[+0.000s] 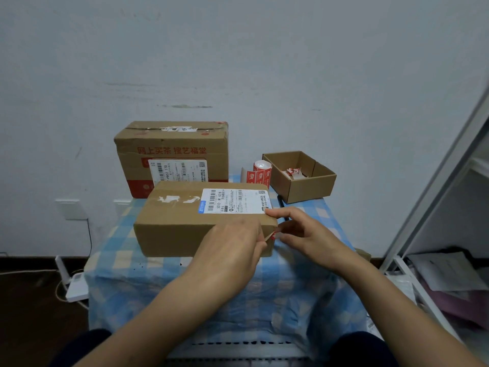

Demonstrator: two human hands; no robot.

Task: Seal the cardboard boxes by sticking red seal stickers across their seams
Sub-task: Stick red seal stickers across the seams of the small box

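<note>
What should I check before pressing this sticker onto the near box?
1. Grip on sticker: ok, left hand and right hand pinch it at the right end of the box.
2. Placement across the seam: cannot tell, the hands hide that end.
3. Top flaps closed flat: ok.
4. Seating flat on the table: ok.
5. Spare roll nearby: ok, it stands just behind.

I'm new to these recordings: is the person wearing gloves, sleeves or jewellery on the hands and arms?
No. The left hand and right hand are bare: no gloves, rings or watch show. The left forearm and right forearm are uncovered to the frame's edge, no sleeve in view.
</note>
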